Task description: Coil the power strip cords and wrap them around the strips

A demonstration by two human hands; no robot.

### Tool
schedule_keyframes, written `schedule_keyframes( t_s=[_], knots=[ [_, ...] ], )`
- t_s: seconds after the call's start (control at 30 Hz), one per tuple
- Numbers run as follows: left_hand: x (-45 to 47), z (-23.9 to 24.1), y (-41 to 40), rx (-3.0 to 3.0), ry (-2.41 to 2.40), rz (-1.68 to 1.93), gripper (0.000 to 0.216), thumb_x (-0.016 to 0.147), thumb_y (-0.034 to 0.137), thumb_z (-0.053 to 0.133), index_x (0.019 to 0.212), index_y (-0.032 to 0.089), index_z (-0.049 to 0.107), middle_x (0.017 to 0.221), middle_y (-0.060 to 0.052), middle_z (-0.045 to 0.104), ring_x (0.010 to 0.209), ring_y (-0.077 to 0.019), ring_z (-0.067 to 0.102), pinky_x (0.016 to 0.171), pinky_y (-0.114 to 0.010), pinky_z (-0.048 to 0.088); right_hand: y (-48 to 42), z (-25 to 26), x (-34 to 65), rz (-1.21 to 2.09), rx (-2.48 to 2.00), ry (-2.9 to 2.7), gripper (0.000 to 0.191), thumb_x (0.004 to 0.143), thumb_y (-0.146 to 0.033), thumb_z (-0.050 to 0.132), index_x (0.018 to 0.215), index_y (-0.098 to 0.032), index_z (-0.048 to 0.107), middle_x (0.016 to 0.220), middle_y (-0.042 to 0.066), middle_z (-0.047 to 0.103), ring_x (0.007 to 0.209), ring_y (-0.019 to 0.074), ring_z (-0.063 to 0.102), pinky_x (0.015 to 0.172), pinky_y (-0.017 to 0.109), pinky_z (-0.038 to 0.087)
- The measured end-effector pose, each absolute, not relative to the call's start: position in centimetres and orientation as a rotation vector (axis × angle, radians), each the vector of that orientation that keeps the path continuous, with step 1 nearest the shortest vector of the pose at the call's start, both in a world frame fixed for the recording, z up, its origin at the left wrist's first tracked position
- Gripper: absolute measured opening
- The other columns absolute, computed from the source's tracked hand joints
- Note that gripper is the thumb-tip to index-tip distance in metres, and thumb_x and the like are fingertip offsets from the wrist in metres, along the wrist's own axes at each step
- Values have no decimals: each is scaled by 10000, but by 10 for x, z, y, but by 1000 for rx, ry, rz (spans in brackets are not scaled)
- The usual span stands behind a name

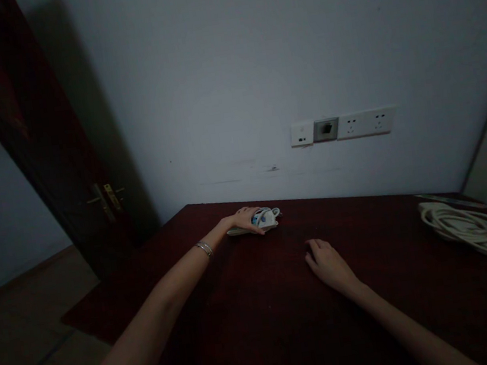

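Observation:
My left hand, with a thin bracelet on the wrist, reaches far across a dark red-brown table and rests on a small white object with a blue mark and a white cord near the table's far edge. Its fingers curl over that object. My right hand lies on the tabletop near the middle, palm down, fingers loosely bent and holding nothing.
A coiled white extension cable lies at the table's right side. White wall sockets sit on the wall above the table. A dark wooden door with a brass handle stands open at the left.

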State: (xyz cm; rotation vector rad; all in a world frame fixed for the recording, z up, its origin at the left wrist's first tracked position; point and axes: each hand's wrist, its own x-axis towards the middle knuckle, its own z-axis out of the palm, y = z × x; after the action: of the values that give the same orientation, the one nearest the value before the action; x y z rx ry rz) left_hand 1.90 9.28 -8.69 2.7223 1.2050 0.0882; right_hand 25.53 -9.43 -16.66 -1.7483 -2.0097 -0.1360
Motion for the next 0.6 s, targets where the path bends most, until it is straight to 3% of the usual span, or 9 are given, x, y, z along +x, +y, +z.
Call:
schedule_keyframes(
  t_s=[0.17,0.4,0.6],
  knots=[
    [19,-95,100,2794,1208,-48,1001,528,561,677,1389,275,252,1372,-104,397,1258,-344,317,998,-501,263,-94,-166,255,-121,-1752,-2018,299,854,-222,378,1048,-97,567,1052,161,590,988,261,539,882,352,399],
    [20,-104,90,2792,1360,37,943,562,518,684,1371,284,261,1395,-115,360,1262,-384,296,961,-596,258,-95,-164,254,-132,-1771,-2019,308,852,-220,374,1057,-91,564,1056,163,586,988,269,534,877,357,404],
    [27,-92,68,2781,1370,339,824,547,504,702,1270,242,404,1206,-110,535,1122,-347,467,918,-474,368,-94,-168,255,-102,-1760,-1990,305,836,-220,393,1058,-104,567,1053,161,593,986,266,546,886,362,405]
  ],
)
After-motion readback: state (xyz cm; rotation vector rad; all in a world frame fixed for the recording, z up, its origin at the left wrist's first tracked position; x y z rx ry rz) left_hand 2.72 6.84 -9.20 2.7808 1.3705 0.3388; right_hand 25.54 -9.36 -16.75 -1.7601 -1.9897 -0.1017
